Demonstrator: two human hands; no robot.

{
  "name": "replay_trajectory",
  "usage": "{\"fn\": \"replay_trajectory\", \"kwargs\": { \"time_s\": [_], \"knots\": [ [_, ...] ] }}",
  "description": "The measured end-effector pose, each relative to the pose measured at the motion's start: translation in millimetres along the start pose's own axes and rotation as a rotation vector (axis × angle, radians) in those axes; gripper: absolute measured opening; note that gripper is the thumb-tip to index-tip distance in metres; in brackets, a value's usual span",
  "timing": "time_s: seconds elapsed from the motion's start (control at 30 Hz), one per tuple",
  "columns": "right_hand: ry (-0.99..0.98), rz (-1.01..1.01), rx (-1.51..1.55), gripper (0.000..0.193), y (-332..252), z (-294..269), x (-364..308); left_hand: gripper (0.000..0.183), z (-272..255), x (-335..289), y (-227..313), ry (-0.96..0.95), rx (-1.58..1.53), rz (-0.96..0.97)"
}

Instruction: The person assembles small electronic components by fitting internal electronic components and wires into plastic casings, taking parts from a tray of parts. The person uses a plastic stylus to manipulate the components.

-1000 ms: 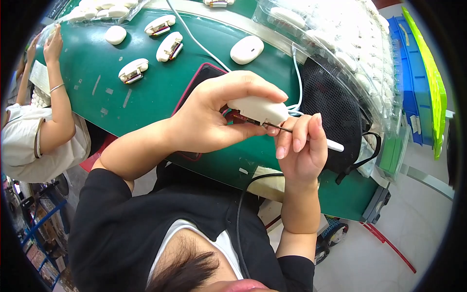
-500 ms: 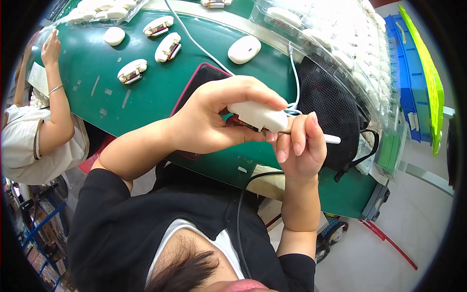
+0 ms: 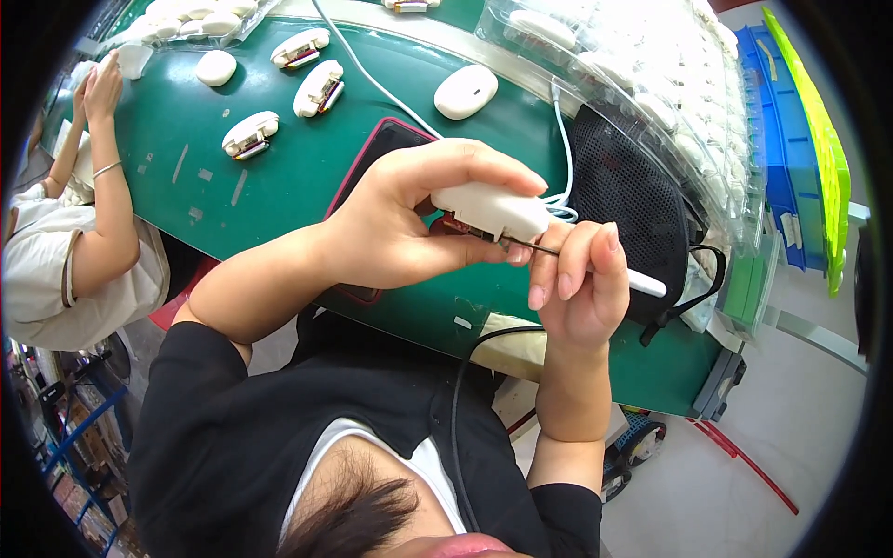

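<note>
White plastic fills my near view: my left hand (image 3: 400,232) wraps its fingers closed around a white mouse shell (image 3: 491,210), held in the air over the near edge of the green belt (image 3: 279,177). My right hand (image 3: 577,284) pinches a thin white-handled tool (image 3: 595,265), its tip at the shell's underside. Behind lies a black mesh pad (image 3: 628,200). Further along the belt sit more mouse shells (image 3: 251,135), and another person's arm (image 3: 107,195) rests at its far left edge.
</note>
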State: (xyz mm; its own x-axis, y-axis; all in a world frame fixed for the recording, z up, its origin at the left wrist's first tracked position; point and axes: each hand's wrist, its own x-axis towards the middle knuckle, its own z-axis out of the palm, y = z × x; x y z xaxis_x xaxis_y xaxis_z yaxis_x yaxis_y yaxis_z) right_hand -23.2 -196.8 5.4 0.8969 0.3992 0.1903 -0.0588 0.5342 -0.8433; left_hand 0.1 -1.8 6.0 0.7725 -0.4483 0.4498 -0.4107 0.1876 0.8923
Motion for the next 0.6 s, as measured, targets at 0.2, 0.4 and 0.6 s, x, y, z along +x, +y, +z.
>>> {"fn": "replay_trajectory", "kwargs": {
  "time_s": [0.2,0.4,0.6],
  "knots": [
    [0.026,-0.121,-0.132,0.052,0.5,4.0,1.0,0.043,4.2,-0.7,-0.3,0.088,0.036,-0.048],
    [0.076,-0.126,-0.161,0.052,0.6,7.9,0.6,0.046,3.6,-0.1,-0.9,0.106,0.092,-0.027],
    [0.047,-0.169,-0.085,0.047,3.9,1.4,-1.2,0.046,2.1,2.7,0.5,0.104,0.204,0.057]
  ]
}}
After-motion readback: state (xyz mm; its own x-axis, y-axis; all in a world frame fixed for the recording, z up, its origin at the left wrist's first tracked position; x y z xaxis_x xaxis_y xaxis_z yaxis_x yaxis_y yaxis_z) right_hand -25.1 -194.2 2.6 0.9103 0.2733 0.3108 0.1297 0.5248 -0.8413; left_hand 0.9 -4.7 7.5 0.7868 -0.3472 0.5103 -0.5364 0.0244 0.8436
